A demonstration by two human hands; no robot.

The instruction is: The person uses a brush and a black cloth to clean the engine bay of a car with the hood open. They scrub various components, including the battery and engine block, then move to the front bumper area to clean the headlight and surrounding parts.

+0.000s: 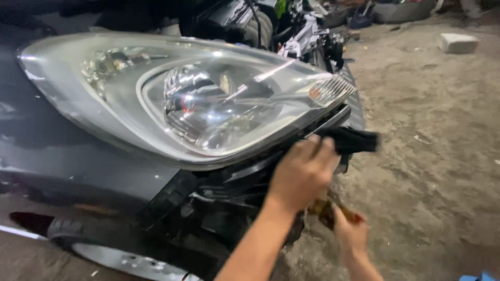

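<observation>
Headlight (192,99), large and clear-lensed, seated in the front corner of a dark car body (78,166), lens facing the camera, silver reflector bowl and bulb visible behind the glass, ribbed orange-tinted section at its pointed right end. Below it, exposed black plastic framework (208,195) with the bumper skin off, and part of a tyre and silver wheel rim (125,260) at the bottom left.

Left hand (302,171) raised to the lower right edge of the headlight, back of the hand toward the camera, fingers (319,148) held close together and curled over a dark, blurred strip (354,140) sticking out to the right just under the lamp's tip. Touching the strip, seemingly gripping it, though the palm side stays hidden and the exact grip cannot be told.

Right hand (350,233) lower and nearer the camera, just beneath the left wrist, closed around a small brownish-orange object (325,211); too blurred to name. Fingers wrapped on it, thumb side up.

Bare dusty concrete ground (432,156) to the right, scattered with small scraps. Pale stone block (459,42) lying far off near the top right corner. Engine-bay clutter, hoses and white plastic parts (302,36) behind the headlight at the top.
</observation>
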